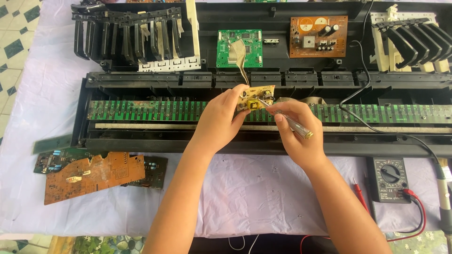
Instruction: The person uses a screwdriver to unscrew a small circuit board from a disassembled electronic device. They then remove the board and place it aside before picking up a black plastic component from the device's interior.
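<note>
Circuit board (255,97), pinched in our closed left hand (221,123) above the opened keyboard chassis (197,141), meets the screwdriver (287,121) gripped in our right hand (299,134); we judge a slip could gouge its components.

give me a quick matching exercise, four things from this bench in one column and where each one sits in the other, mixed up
Things:
1. small yellow board
2. screwdriver
3. multimeter
4. orange circuit board

Places:
A. on the cloth at the left, lying over darker boards
B. in the right hand, tip at the small board
C. on the cloth at the right, red lead beside it
D. held up in the left hand over the opened keyboard

Pairs: 1-D, 2-B, 3-C, 4-A
</note>
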